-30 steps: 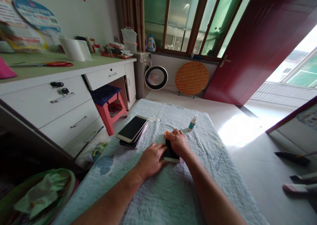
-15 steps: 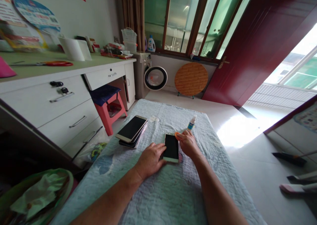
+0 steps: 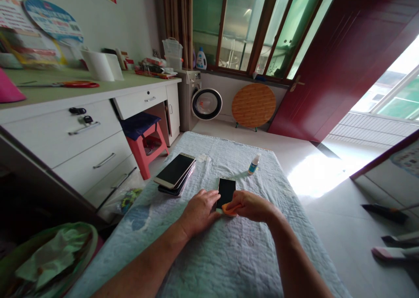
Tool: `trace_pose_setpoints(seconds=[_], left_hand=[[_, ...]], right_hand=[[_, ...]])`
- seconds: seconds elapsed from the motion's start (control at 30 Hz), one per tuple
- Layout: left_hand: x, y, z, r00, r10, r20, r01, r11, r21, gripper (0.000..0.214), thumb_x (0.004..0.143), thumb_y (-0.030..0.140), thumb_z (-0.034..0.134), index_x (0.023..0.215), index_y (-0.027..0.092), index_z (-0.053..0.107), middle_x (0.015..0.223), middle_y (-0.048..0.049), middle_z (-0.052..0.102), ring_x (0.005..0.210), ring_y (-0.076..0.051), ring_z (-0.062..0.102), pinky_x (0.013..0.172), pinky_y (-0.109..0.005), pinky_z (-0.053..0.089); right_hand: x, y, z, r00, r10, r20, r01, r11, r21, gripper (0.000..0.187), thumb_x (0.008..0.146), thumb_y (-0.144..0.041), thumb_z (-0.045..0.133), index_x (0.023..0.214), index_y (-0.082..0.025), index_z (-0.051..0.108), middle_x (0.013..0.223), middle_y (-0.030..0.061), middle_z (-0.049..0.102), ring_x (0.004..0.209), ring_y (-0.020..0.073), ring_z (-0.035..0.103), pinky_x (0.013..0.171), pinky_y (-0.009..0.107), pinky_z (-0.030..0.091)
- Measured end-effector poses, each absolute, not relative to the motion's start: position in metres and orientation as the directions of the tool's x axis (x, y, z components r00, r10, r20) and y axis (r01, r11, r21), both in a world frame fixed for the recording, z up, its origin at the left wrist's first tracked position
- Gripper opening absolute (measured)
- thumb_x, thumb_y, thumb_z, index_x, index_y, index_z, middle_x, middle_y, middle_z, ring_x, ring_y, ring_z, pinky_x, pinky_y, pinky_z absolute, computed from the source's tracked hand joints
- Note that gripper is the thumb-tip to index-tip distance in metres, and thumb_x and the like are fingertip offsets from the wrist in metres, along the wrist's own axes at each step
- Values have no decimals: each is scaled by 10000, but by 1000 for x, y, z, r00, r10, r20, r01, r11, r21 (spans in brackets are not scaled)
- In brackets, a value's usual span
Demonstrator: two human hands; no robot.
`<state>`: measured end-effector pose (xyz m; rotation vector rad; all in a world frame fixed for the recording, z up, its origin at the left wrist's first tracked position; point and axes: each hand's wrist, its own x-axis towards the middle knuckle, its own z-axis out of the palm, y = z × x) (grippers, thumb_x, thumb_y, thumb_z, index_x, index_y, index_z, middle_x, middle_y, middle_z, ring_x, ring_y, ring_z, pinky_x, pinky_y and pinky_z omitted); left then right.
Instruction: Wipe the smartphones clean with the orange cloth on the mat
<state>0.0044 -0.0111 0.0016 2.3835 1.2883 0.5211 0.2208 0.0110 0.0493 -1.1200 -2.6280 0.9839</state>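
Currently the phone (image 3: 226,188) is lying face up on the quilt-covered counter (image 3: 229,254), and both hands are meeting at its near end. The left hand (image 3: 198,213) is resting loosely curled against the phone's left edge, bracing it without closing round it. The right hand (image 3: 252,206) is pinching an orange cloth (image 3: 227,209) and pressing it onto the phone's near right corner.

The left hand is bracing only one side, and the cover is looking soft and wrinkled. A hard push away from the body could therefore be sending the phone skidding, or bunching the cover under it. A bottle (image 3: 253,164) is standing upright just beyond the phone's far right corner, and it seems light enough to topple if struck.

A stack of phones (image 3: 175,171) is lying to the left of the phone and slightly beyond it, close to the counter's edge, where a stray forearm might be nudging it off. Nothing is standing between the hands and the phone. A red stool (image 3: 145,145) is sitting well to the left on the floor.
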Motion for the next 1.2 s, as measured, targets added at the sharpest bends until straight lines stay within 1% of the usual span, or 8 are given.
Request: trace_pose_setpoints(seconds=[0.1, 0.2, 0.33, 0.53, 0.7, 0.83, 1.0, 1.2], left_hand=[[5, -11, 3, 509, 850, 139, 710, -505, 490, 442, 849, 347, 669, 1262, 203, 603, 1358, -90, 586, 1202, -290, 549, 1046, -431, 430], [5, -12, 5, 515, 846, 136, 709, -510, 487, 456, 852, 364, 670, 1270, 197, 598, 1366, -96, 579, 1206, -292, 545, 1053, -438, 424], [4, -12, 6, 528, 838, 136, 706, -522, 478, 471, 842, 345, 686, 1274, 178, 597, 1355, -101, 585, 1183, -295, 552, 1041, -429, 433], [4, -11, 5, 529, 836, 147, 710, -530, 464, 473, 825, 284, 704, 1272, 170, 601, 1354, -104, 587, 1171, -293, 556, 1036, -422, 435], [4, -11, 6, 530, 836, 139, 712, -528, 463, 478, 825, 290, 711, 1276, 175, 601, 1362, -101, 583, 1191, -293, 551, 1052, -426, 426], [4, -11, 7, 530, 838, 130, 720, -526, 453, 489, 821, 282, 720, 1277, 152, 599, 1362, -107, 584, 1191, -291, 551, 1057, -415, 425], [5, -12, 8, 521, 843, 132, 725, -519, 454, 480, 817, 287, 731, 1264, 162, 607, 1355, -93, 590, 1185, -281, 555, 1050, -401, 436], [4, -10, 4, 521, 844, 130, 725, -518, 454, 511, 800, 293, 751, 1272, 167, 601, 1365, -88, 584, 1198, -285, 550, 1057, -402, 428]], right_hand=[[221, 6, 51, -755, 639, -145, 575, 540, -615, 264, 810, -46, 534, 804, -195, 751, 703, -28, 591, 656, 87, 485, 631, 195, 355], [225, 9, 42, -724, 688, -53, 595, 583, -554, 270, 867, -84, 501, 764, -195, 725, 672, -24, 542, 676, 102, 474, 664, 217, 346], [229, 20, 19, -463, 879, 118, 769, 464, -441, 281, 940, -189, 467, 827, -197, 725, 772, 15, 532, 724, 125, 484, 715, 243, 356], [230, 34, -4, -254, 943, 217, 869, 321, -376, 280, 931, -158, 457, 992, -213, 724, 809, 37, 533, 815, 164, 491, 783, 268, 362], [238, 28, 10, -347, 924, 160, 821, 382, -423, 285, 947, -209, 467, 946, -208, 752, 797, 37, 547, 777, 151, 505, 758, 271, 376], [249, 18, 27, -505, 863, 16, 713, 427, -557, 255, 920, -235, 520, 976, -226, 769, 784, 18, 577, 738, 127, 534, 724, 243, 397], [255, 12, 35, -613, 773, -166, 650, 373, -662, 320, 818, -134, 571, 1045, -239, 770, 824, 11, 650, 765, 126, 568, 717, 222, 416], [239, 6, 41, -659, 729, -185, 621, 389, -681, 318, 790, -114, 581, 996, -252, 780, 823, 1, 679, 748, 121, 564, 711, 216, 415]])
